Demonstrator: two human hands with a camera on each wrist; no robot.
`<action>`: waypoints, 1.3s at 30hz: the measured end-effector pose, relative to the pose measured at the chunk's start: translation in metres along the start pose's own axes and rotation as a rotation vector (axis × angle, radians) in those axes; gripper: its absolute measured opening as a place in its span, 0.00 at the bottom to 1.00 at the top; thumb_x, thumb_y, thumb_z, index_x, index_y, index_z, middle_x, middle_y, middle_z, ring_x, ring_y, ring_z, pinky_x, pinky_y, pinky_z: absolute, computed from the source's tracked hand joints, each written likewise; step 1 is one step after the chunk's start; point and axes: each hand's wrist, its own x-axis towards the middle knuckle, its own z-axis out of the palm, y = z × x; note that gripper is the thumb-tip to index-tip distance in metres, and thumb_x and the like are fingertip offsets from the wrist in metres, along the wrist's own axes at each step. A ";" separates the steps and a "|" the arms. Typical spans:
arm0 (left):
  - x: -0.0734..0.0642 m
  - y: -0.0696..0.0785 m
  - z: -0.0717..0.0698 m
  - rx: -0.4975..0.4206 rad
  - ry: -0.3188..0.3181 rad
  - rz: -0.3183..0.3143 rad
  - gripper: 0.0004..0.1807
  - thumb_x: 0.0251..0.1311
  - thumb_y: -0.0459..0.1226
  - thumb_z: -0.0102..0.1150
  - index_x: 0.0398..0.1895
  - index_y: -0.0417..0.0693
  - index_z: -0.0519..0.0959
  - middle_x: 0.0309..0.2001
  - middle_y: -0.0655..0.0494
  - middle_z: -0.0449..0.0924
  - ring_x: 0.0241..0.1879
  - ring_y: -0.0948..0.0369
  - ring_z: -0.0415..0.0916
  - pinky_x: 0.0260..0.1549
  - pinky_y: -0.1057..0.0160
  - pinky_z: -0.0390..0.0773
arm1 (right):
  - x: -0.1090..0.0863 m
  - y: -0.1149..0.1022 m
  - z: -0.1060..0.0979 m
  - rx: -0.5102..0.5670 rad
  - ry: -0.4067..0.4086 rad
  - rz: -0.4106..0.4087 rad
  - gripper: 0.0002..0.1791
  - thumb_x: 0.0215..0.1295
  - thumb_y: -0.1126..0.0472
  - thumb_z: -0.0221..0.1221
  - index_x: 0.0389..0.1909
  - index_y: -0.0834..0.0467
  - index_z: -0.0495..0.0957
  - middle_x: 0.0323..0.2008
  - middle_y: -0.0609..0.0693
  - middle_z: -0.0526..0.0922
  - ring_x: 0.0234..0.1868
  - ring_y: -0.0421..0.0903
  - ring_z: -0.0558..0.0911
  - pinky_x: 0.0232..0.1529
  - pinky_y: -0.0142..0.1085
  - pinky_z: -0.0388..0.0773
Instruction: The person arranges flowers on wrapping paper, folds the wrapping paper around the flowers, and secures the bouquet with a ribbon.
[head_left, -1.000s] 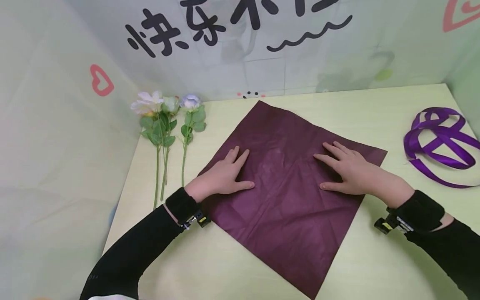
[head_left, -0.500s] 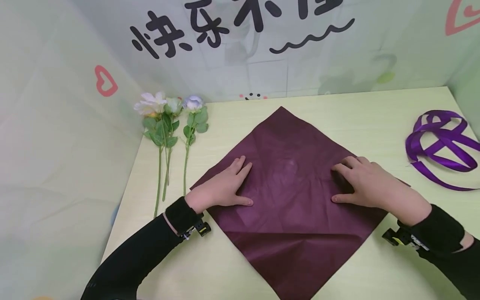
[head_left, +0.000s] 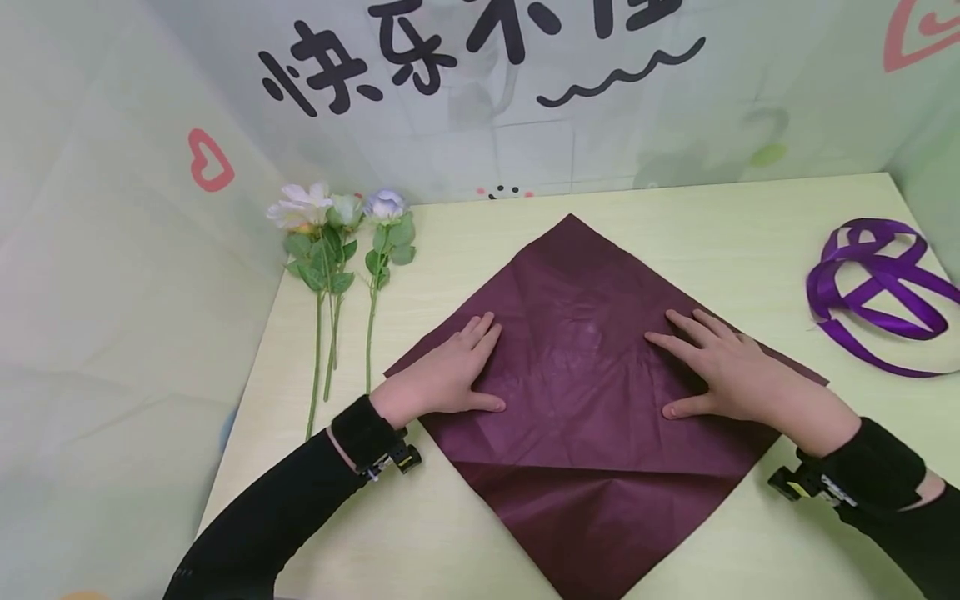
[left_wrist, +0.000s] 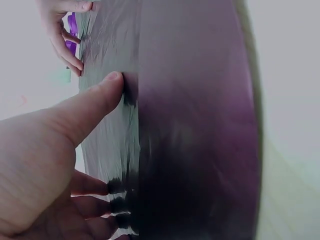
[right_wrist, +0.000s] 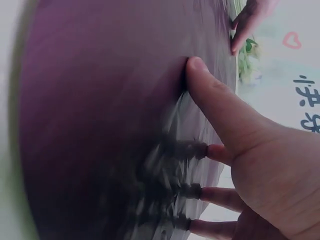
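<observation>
A dark purple sheet of wrapping paper (head_left: 577, 392) lies on the table like a diamond, one corner toward the back. A crease runs across its front part, and the surface is wrinkled in the middle. My left hand (head_left: 446, 375) rests on the sheet's left side with fingers spread and thumb pointing inward. On the right side, my right hand (head_left: 731, 371) touches the paper with its fingers stretched out. Both wrist views show thumb and fingertips against the paper; in the left wrist view the thumb (left_wrist: 95, 102) is right by the crease.
Artificial flowers with green stems (head_left: 318, 258) lie at the back left, a lilac rose (head_left: 386, 208) beside them. Purple ribbon (head_left: 862, 275) sits in loose loops at the right. A printed backdrop (head_left: 615, 142) rises behind the pale table (head_left: 360, 517).
The paper has turned so its corner points straight back, and a crease shows across its front. My right hand shifted right with it, curled its fingers, then spread them. The left moved little.
</observation>
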 end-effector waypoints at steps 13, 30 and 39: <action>-0.002 0.006 0.000 -0.018 -0.011 0.002 0.66 0.67 0.59 0.74 0.87 0.30 0.44 0.88 0.32 0.34 0.87 0.39 0.33 0.83 0.41 0.49 | -0.002 -0.005 -0.005 0.013 -0.036 0.025 0.58 0.57 0.34 0.79 0.82 0.56 0.66 0.81 0.75 0.57 0.79 0.84 0.55 0.63 0.83 0.65; -0.007 0.003 0.001 -0.018 -0.010 0.002 0.69 0.65 0.61 0.75 0.87 0.30 0.41 0.88 0.33 0.33 0.87 0.39 0.32 0.83 0.40 0.49 | -0.001 -0.007 -0.014 0.054 0.014 -0.069 0.58 0.57 0.36 0.80 0.81 0.62 0.67 0.80 0.78 0.57 0.80 0.80 0.56 0.75 0.72 0.61; -0.004 0.005 -0.002 -0.019 -0.020 0.003 0.69 0.65 0.60 0.75 0.87 0.30 0.41 0.88 0.33 0.33 0.87 0.39 0.31 0.83 0.40 0.48 | 0.003 -0.001 -0.006 0.041 -0.012 -0.044 0.65 0.53 0.31 0.79 0.82 0.64 0.64 0.81 0.79 0.55 0.80 0.82 0.53 0.73 0.76 0.60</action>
